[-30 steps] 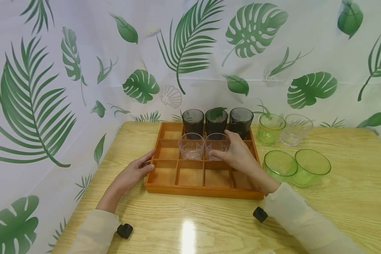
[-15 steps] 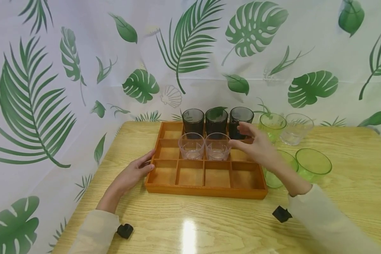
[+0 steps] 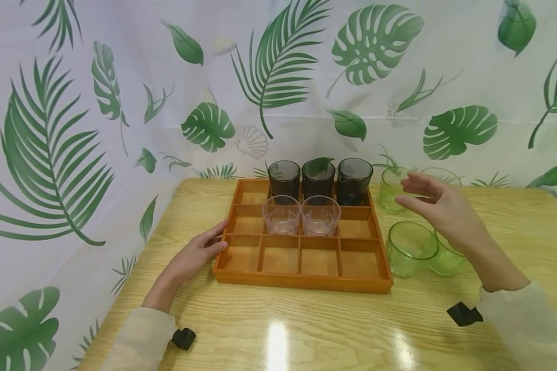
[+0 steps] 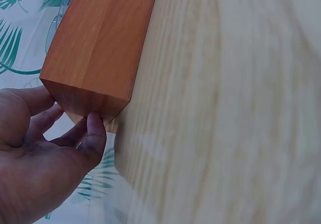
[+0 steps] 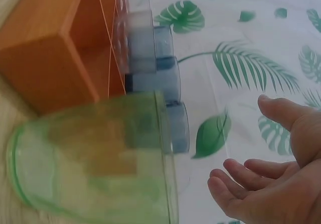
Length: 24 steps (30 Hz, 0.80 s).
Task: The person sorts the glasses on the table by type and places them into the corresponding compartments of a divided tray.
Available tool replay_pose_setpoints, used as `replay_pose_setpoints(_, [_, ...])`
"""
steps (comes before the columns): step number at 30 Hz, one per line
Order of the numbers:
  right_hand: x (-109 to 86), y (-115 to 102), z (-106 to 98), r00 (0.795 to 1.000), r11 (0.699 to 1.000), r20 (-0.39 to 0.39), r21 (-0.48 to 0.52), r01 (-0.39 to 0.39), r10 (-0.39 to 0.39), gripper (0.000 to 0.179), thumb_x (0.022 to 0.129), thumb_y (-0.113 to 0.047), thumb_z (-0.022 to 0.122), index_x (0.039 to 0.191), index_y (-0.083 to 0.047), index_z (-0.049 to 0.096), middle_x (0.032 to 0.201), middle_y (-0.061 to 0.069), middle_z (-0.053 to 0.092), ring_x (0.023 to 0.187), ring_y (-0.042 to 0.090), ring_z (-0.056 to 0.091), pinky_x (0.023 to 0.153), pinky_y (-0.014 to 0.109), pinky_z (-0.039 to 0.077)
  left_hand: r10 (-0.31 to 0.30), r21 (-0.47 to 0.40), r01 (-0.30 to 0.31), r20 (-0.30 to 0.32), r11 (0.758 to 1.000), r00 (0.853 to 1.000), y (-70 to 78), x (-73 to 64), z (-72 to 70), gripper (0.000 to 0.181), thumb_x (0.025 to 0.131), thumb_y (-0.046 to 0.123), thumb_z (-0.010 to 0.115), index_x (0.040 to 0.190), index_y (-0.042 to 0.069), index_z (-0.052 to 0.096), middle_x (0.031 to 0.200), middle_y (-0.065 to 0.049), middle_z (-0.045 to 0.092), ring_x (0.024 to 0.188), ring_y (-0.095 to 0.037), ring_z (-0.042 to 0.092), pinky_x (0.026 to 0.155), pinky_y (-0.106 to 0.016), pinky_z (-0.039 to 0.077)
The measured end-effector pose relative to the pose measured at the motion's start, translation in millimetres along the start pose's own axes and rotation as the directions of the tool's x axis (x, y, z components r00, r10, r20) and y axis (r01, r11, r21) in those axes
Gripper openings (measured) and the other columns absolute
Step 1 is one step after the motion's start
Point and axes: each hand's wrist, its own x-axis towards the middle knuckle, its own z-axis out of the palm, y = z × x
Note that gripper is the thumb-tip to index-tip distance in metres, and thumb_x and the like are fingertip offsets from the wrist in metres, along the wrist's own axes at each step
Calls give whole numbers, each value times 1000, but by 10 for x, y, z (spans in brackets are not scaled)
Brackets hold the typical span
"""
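My left hand [image 3: 194,256] touches the left side of a wooden compartment tray [image 3: 301,281], and its fingertips meet the tray's side [image 4: 88,101] in the left wrist view. Three dark grey glasses [image 3: 284,178] stand in the tray's back row. Two clear glasses [image 3: 281,216] [image 3: 321,216] occupy the middle row. Empty-handed, my right hand [image 3: 450,216] is held over the right side of the table, its thumb and fingers apart. It is near a back green glass [image 3: 390,191] and partly hides a clear glass [image 3: 447,174] behind it.
Right of the tray stand two more green glasses [image 3: 410,252] [image 3: 445,260], the farther right one partly covered by my hand. Behind the table hangs a white leaf-print cloth [image 3: 297,134]. Small black devices [image 3: 184,338] sit at both wrists.
My right hand has let go of the clear glass in the middle row and moved right, away from the tray, toward the back glasses. The left hand has stayed at the tray.
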Motion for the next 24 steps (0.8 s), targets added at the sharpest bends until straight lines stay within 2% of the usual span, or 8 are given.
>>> replay_pose_setpoints(2, [-21, 81, -82, 1000, 1000, -15, -15, -3, 3, 72, 104, -32, 65, 162, -5, 32, 148, 16, 51, 128, 23, 55, 84, 5, 43, -1, -6, 1, 1, 1000, 1000, -1, -1, 1, 64, 110, 17, 51, 167, 17, 21, 171, -14, 16, 154, -36, 22, 120, -53, 27])
replay_pose_setpoints(5, [-41, 199, -189, 999, 999, -42, -26, -21, 19, 71, 104, -31, 66, 162, -5, 33, 142, 5, 52, 117, 1, 52, 83, 5, 42, -2, -6, 2, 0, 1000, 1000, -7, -1, -2, 64, 110, 17, 51, 167, 16, 21, 171, -15, 17, 154, -36, 23, 121, -53, 26])
replay_pose_setpoints(7, [-56, 271, -251, 997, 999, -66, -28, -33, 31, 72, 103, -31, 66, 162, -5, 33, 138, -4, 52, 112, -6, 49, 82, 5, 42, -2, -3, 2, 0, 1000, 1000, -15, 1, -4, 64, 110, 17, 51, 167, 17, 21, 171, -14, 17, 154, -36, 23, 121, -53, 26])
replay_pose_setpoints(10, [-82, 386, -334, 995, 998, -97, -42, -38, 33, 72, 103, -31, 67, 162, -5, 33, 132, -13, 52, 110, -7, 48, 81, 4, 41, -2, 8, 2, 1, 1000, 1000, -26, 5, -9, 63, 111, 19, 51, 167, 19, 22, 171, -14, 16, 154, -36, 21, 121, -54, 26])
replay_pose_setpoints(18, [-153, 714, -513, 989, 997, -137, -43, -63, 56, 76, 104, -29, 65, 162, 0, 27, 126, -23, 47, 110, -9, 44, 81, 2, 38, -1, 12, 1, 2, 1000, 1000, -25, 10, -9, 63, 111, 19, 51, 167, 19, 22, 171, -14, 16, 154, -38, 21, 120, -54, 26])
replay_pose_setpoints(24, [-168, 922, -613, 985, 996, -159, -41, -78, 70, 78, 105, -28, 64, 163, 1, 21, 132, -19, 46, 113, -10, 43, 82, 1, 37, 6, 25, -6, -3, 1000, 1000, -28, 9, -12, 63, 111, 18, 51, 167, 18, 22, 171, -14, 17, 154, -38, 23, 120, -54, 27])
